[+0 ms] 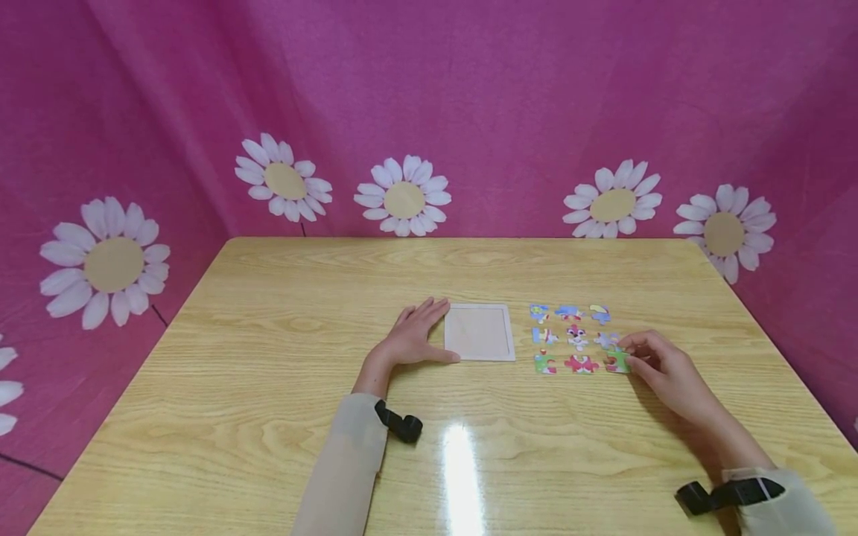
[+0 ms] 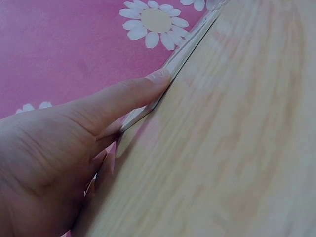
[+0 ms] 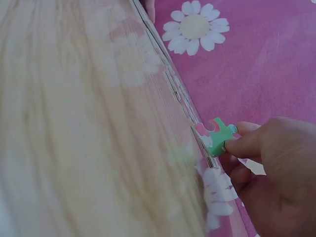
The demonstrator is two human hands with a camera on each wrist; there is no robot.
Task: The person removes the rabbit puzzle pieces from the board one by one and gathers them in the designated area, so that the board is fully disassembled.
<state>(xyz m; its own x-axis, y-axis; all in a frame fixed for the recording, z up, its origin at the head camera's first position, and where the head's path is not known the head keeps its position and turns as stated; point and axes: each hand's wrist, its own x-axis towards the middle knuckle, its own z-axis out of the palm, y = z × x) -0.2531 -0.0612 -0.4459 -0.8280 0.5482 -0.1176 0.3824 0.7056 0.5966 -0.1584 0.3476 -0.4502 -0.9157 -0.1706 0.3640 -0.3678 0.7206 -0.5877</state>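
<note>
A square wooden puzzle frame lies flat at the middle of the table. My left hand is spread along its left side, fingertips at the far left corner and thumb at the near left one. In the left wrist view, the straight thumb touches the frame's edge. To the right, my right hand pinches a green and red jigsaw piece between thumb and fingers, tilted up from the table. Beside it, several loose jigsaw pieces with a cartoon animal print lie in three spaced rows.
The wood-grain table has a glossy surface with a bright reflection near the front. A pink curtain with white daisies hangs behind and along both sides. Black straps with wrist cameras sit over both sleeves.
</note>
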